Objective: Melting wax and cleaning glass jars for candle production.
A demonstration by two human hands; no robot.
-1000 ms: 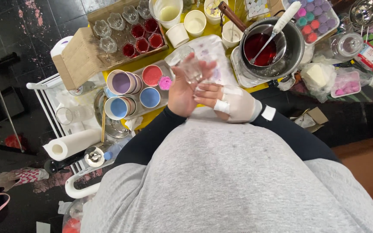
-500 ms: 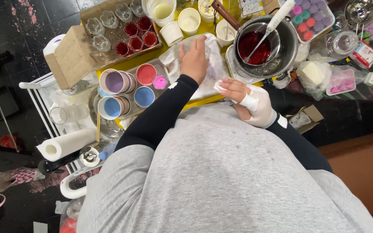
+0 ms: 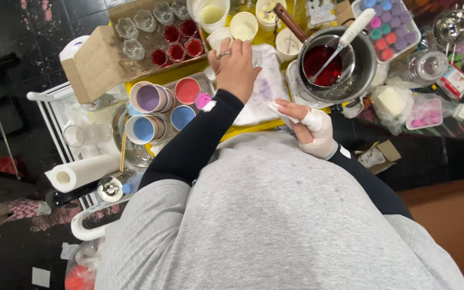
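Note:
My left hand (image 3: 236,65) reaches forward over a stained white cloth (image 3: 267,88) on the yellow table (image 3: 245,129). Its fingers are curled around a small clear glass (image 3: 255,53), which the hand mostly hides. My right hand (image 3: 311,129), with white wrapping on its fingers, stays near my body at the table's edge and pinches a crumpled white wipe (image 3: 279,107). Just right of the cloth, a metal pot of dark red liquid (image 3: 323,64) holds a white-handled spoon (image 3: 353,29).
A cardboard box (image 3: 95,64) at the back left holds several small glasses, some filled red. Cups of lilac (image 3: 149,96), red (image 3: 187,90) and blue (image 3: 142,129) colour stand left of my arm. A paper towel roll (image 3: 79,172) lies lower left. A tray of coloured balls (image 3: 388,32) sits back right.
Both hands held the glass close to my chest. Now my left hand has carried it forward over the cloth, and my right hand has dropped back with the wipe.

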